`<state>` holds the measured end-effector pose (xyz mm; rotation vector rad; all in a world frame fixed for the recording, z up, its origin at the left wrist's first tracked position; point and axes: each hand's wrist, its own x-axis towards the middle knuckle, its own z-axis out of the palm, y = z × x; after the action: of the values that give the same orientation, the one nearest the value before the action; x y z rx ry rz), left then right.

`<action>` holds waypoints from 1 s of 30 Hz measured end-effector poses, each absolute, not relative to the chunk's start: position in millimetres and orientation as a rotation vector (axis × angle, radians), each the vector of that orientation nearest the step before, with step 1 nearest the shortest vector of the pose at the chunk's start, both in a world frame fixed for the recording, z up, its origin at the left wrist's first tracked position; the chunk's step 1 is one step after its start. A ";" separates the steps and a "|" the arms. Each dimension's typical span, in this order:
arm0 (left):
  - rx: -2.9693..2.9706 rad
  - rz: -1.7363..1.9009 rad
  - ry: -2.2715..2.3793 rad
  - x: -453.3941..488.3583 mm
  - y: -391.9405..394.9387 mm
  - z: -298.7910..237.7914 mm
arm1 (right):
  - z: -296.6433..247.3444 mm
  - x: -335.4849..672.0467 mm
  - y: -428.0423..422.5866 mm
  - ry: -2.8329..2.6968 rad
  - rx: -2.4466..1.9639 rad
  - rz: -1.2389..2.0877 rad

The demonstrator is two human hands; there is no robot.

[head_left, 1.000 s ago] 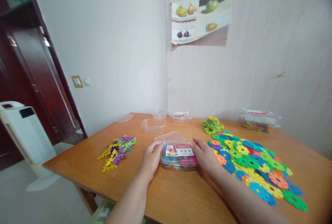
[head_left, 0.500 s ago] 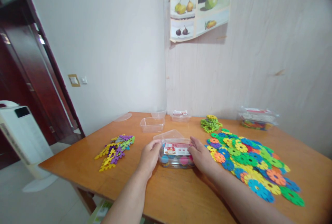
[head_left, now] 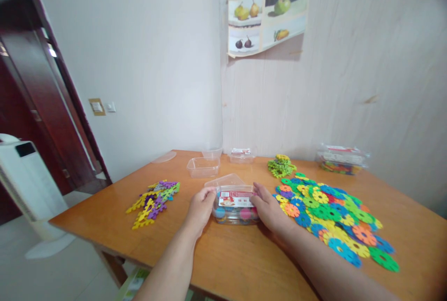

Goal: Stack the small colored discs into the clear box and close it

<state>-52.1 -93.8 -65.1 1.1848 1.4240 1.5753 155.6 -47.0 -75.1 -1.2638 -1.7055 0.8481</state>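
Note:
Between my two hands is a clear plastic box (head_left: 234,215) with a red and white label, and blue and pink pieces show through its front. My left hand (head_left: 201,208) grips the box's left end, thumb at the upper edge. Around the right end, my right hand (head_left: 267,205) is closed with its thumb by the label. The box appears to rest on the wooden table (head_left: 213,264). Just behind it lies a flat clear lid (head_left: 225,180). Both hands' lower fingers are mostly hidden.
Right of the box spreads a pile of colourful notched discs (head_left: 328,212). Purple and yellow interlocking pieces (head_left: 153,203) lie left; a green cluster (head_left: 281,167) sits behind. Clear containers (head_left: 203,168) and a filled box (head_left: 342,159) stand farther back. A white appliance (head_left: 30,189) stands left of the table.
The view has shifted slightly. My hands keep the same hold on the box, and nothing on the table has visibly moved.

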 end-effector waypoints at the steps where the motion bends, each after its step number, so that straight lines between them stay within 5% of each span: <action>1: 1.177 1.575 1.427 -52.2 -93.7 -65.0 | -72.4 156.8 -47.5 -1.681 -1.266 0.878; 13: 1.117 1.607 1.516 -59.4 -89.1 -71.2 | -60.3 175.2 -35.9 -1.573 -1.357 0.914; 30: 1.090 1.412 1.513 -61.1 -94.6 -57.0 | -50.9 178.4 -50.3 -1.543 -1.402 1.402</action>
<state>-61.1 -94.6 -57.0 1.0900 1.5128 1.4124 178.4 -50.3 -50.9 -1.4017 -1.5429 1.4017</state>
